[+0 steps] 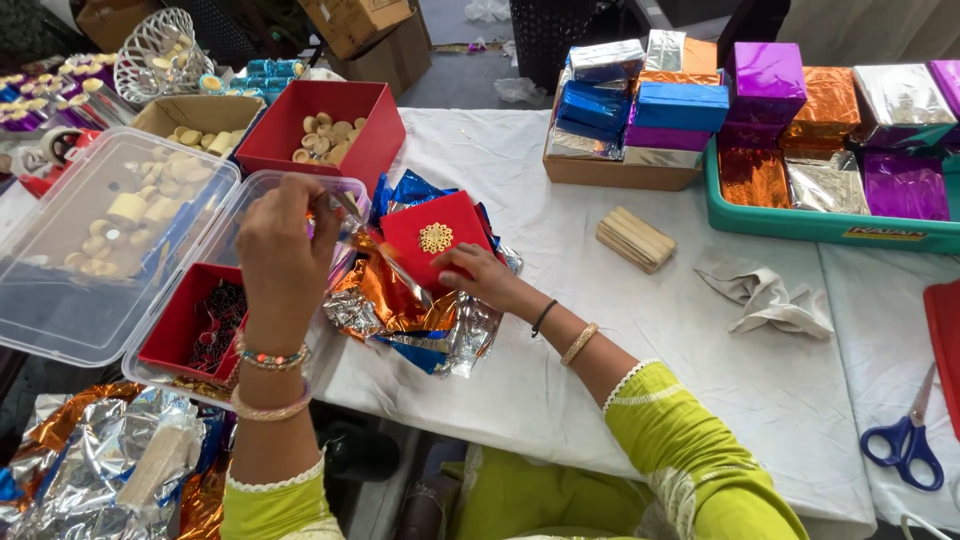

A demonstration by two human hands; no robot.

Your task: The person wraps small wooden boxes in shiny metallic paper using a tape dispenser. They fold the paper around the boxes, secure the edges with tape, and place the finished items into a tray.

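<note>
Decorating: small red box [437, 243] with a gold ornament [436, 238] on its lid, lying on a heap of foil sheets [400, 310] at the near edge of the desk [600, 330].
Right hand [480, 275]: fingers narrow, pinching the box's lower right corner and steadying it on the foil.
Left hand [285, 255]: raised over the clear plastic tub [290, 190], fingertips pinched together on something too small to make out.
Step, as judged: box dressing, ornament already seated, a further small piece being fetched or readied.
Next move calls for: bringing the left hand across to the lid while the right hand keeps the box flat and square.
Nearby: open red tray [185, 320] inside the tub with dark trinkets; larger red box [335, 125] of pale round pieces behind.
Farther out: wooden sticks [635, 238], crumpled cloth [765, 295], blue scissors [905, 440], teal tray [830, 225] of foil-wrapped boxes.
</note>
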